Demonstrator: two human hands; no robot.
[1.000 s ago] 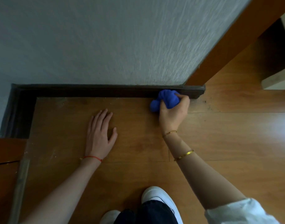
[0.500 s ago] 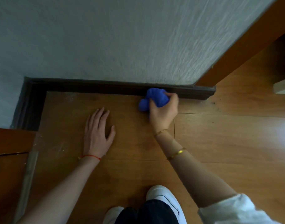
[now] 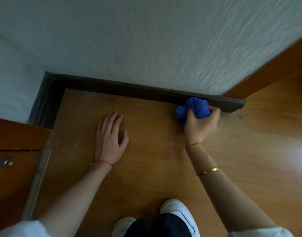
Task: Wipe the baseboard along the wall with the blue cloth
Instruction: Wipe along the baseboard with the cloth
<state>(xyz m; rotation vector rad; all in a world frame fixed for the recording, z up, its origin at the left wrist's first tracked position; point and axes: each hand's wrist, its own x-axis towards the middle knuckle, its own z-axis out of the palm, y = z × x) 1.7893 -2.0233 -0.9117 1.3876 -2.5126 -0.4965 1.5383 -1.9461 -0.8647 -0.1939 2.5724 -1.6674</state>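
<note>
Seen from the head camera, a pale textured wall [image 3: 146, 45] meets a brown wooden floor [image 3: 155, 142], and a dark baseboard [image 3: 112, 85] runs along the foot of the wall, turning at the corner on the left and ending on the right beside a brown wooden door frame [image 3: 270, 65]. Pale dust specks lie on the floor near the corner. At the far left stands a piece of brown wooden furniture [image 3: 15, 139] with a small metal knob [image 3: 7, 162].

The blue cloth [image 3: 193, 109] is bunched into a wad and pressed against the baseboard close to its right end, touching both the baseboard and the floor. The right hand [image 3: 200, 124] grips it, fingers curled round the far side of the wad and thumb clamped on the near side; two gold bracelets sit on that wrist and forearm.

The left hand [image 3: 110, 140] rests flat on the floor well to the left of the cloth, its fingers straight and slightly apart, holding nothing; a red string circles its wrist.

At the bottom edge, white shoes [image 3: 179, 212] and dark trouser legs show, with white sleeves at both lower corners.
</note>
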